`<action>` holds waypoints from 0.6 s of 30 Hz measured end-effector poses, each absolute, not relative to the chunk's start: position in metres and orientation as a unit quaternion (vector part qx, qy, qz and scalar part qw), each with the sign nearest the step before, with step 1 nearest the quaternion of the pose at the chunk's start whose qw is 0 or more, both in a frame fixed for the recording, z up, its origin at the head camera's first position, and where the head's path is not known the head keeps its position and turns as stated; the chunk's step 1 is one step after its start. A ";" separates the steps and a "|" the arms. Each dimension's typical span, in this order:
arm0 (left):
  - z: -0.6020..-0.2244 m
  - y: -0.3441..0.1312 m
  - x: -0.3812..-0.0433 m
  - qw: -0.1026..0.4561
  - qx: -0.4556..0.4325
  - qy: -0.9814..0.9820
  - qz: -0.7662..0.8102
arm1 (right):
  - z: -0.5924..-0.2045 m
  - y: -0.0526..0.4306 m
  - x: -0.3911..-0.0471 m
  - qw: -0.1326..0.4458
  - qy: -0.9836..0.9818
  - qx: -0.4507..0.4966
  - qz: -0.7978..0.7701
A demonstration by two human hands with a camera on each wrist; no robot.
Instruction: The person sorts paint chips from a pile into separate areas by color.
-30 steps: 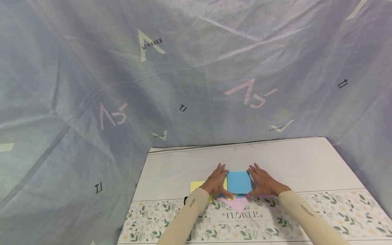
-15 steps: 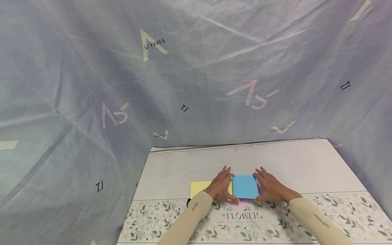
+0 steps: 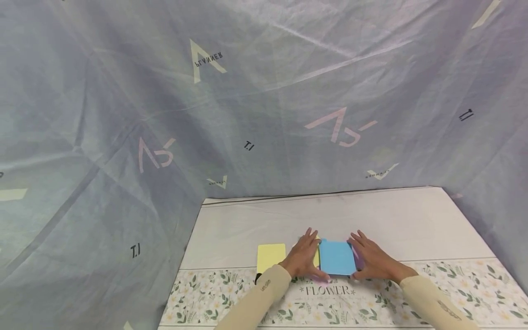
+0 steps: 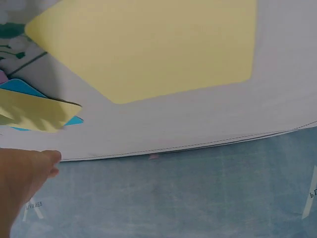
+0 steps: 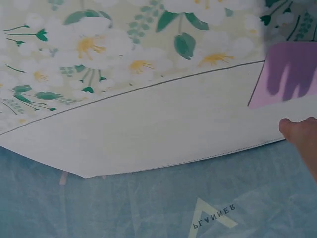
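Note:
A blue square card [image 3: 337, 258] is held between my two hands at its left and right sides, close over other cards on the table. My left hand [image 3: 304, 255] grips its left edge, thumb near the front corner, fingers at the back corner. My right hand [image 3: 373, 259] grips the right edge the same way. Beneath the left hand in the left wrist view, a yellow card [image 4: 37, 111] overlaps a blue one [image 4: 22, 87]. Finger shadows fall on a pink-purple card [image 5: 292, 74] in the right wrist view, beside the right hand [image 5: 304, 141].
Another yellow square card [image 3: 271, 257] lies flat left of my left hand, with a small black object [image 3: 258, 277] at its front edge. The white table [image 3: 396, 215] has a floral strip along the front. A grey-blue cloth [image 3: 264, 114] hangs behind and at the sides.
Both hands have moved right and slightly toward me with the blue card between them. The yellow card at the left shows more fully now; less of the pink card in front shows.

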State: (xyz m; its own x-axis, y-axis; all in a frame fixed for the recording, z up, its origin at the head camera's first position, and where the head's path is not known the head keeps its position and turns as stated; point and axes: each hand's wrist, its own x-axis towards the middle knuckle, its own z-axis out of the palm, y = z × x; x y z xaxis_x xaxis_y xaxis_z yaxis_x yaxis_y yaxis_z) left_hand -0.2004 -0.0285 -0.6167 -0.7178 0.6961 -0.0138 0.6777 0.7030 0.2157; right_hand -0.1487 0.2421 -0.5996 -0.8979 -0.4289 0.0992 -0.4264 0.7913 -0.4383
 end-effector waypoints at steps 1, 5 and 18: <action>-0.616 -0.028 -0.199 0.046 0.373 0.922 0.096 | -0.599 0.243 -0.148 0.004 0.946 -0.225 -0.233; -0.614 -0.024 -0.194 0.042 0.374 0.921 0.095 | -0.598 0.247 -0.142 0.011 0.945 -0.222 -0.239; -0.614 -0.014 -0.178 0.039 0.380 0.920 0.091 | -0.597 0.256 -0.121 0.022 0.942 -0.201 -0.267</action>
